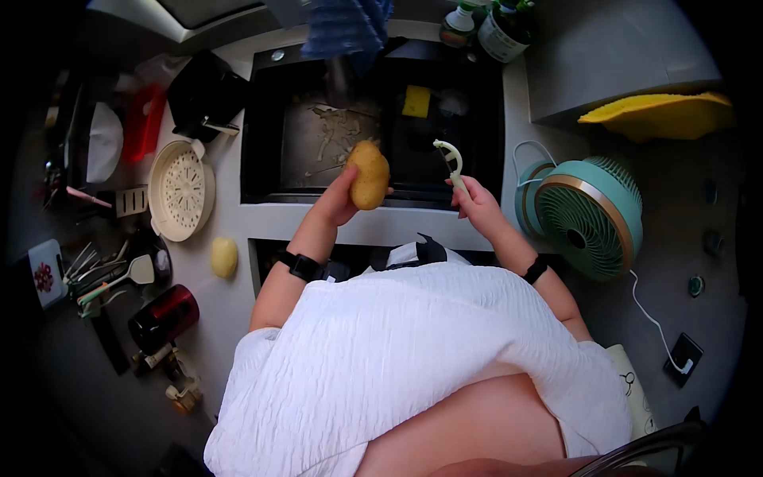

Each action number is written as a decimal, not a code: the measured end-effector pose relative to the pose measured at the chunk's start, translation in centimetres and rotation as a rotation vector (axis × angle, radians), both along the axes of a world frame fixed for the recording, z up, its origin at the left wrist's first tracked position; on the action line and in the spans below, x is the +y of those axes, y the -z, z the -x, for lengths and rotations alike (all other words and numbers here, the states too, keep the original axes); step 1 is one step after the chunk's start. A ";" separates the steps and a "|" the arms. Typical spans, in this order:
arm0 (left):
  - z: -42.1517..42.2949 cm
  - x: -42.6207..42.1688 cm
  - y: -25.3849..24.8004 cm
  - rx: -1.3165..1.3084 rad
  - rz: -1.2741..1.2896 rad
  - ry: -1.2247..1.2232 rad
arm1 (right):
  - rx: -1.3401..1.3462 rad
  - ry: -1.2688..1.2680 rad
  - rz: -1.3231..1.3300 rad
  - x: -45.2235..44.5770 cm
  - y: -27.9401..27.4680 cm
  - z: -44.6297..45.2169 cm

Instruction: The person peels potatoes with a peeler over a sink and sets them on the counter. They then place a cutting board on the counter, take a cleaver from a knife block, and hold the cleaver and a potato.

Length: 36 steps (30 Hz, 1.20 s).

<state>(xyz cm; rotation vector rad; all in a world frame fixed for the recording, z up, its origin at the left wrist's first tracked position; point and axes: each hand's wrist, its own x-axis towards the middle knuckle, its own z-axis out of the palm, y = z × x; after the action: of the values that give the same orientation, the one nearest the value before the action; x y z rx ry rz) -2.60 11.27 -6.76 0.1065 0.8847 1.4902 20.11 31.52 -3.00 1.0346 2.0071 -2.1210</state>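
An unpeeled brown potato [369,176] is upright in my left hand [340,197], over the front edge of the dark sink [318,193]. My right hand [477,204] grips the handle of a pale peeler [454,162], its head raised over the sink's right basin and apart from the potato. Peel scraps [334,131] lie in the left basin. A peeled potato [224,257] rests on the counter at the left, below a cream colander [182,191].
A yellow sponge [416,101] lies in the right basin. Bottles [504,36] stand behind the sink. A green fan [588,215] is on the right, with a yellow cloth [660,115] above it. Utensils [119,278] and a red-black canister [164,318] occupy the left.
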 end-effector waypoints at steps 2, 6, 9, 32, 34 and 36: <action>0.3 -2.0 -0.3 -0.136 -0.065 -0.049 | -0.005 -0.080 -0.054 -0.9 -1.5 2.1; 1.3 -3.7 -1.9 -0.155 -0.074 -0.171 | 0.009 -0.307 -0.335 -3.8 -3.8 6.8; 1.6 -4.0 -3.6 -0.201 0.012 -0.336 | 0.043 -0.517 -0.519 -5.9 -7.0 10.1; 3.5 -5.5 -2.1 -0.378 0.056 -0.439 | 0.237 -0.913 -0.836 -5.6 -1.3 20.2; 3.5 -5.6 -2.0 -0.379 0.034 -0.447 | 0.070 -0.857 -0.904 -4.6 0.2 21.7; 3.2 -5.6 -2.2 -0.316 -0.012 -0.412 | -0.182 -0.821 -0.991 -2.9 2.7 22.6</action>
<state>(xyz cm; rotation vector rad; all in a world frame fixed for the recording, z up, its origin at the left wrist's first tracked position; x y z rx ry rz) -5.84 5.66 -4.53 -0.3137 0.6637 1.8316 -2.48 28.59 -5.70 0.2436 2.7049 -0.5923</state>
